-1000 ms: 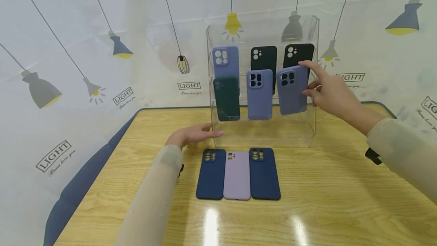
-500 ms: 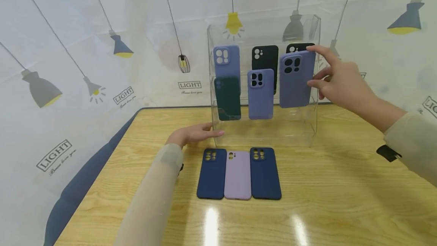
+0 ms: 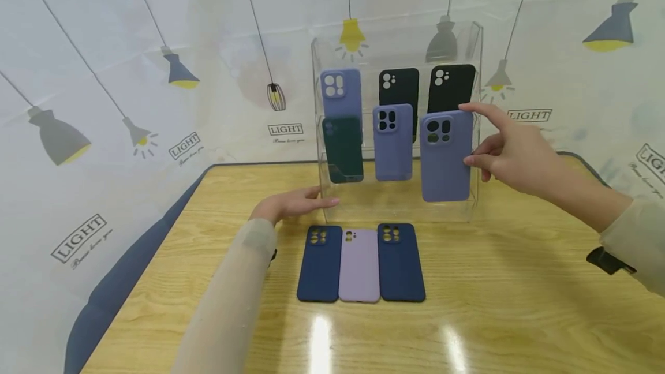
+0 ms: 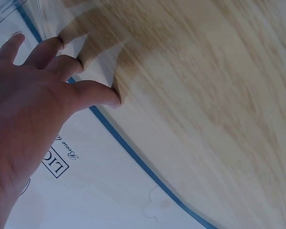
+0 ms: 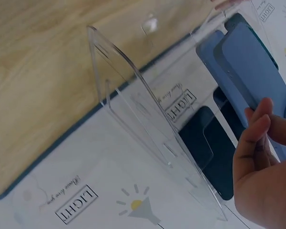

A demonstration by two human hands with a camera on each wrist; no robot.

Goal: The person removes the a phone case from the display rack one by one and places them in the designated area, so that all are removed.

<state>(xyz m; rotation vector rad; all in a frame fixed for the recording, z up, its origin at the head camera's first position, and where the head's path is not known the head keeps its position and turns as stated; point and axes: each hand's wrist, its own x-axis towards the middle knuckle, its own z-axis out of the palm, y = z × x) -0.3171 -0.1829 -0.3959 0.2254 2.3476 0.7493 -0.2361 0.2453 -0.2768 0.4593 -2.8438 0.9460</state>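
- Three phone cases lie side by side on the tabletop [image 3: 519, 305]: two navy cases [image 3: 320, 263] flank a lilac case [image 3: 359, 266].
- Behind them, the left hand [image 3: 288, 205] rests flat, fingers relaxed, touching the base of the clear acrylic stand [image 3: 397, 206].
- The right hand [image 3: 511, 149] pinches a lavender case [image 3: 445, 156] upright before the stand's right side.

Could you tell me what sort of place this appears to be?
Probably a staged tabletop display, like a small phone-accessory stall or demo set: a clear acrylic rack holds phone cases, three more cases lie on a wooden table, and a lamp-printed backdrop hangs behind.
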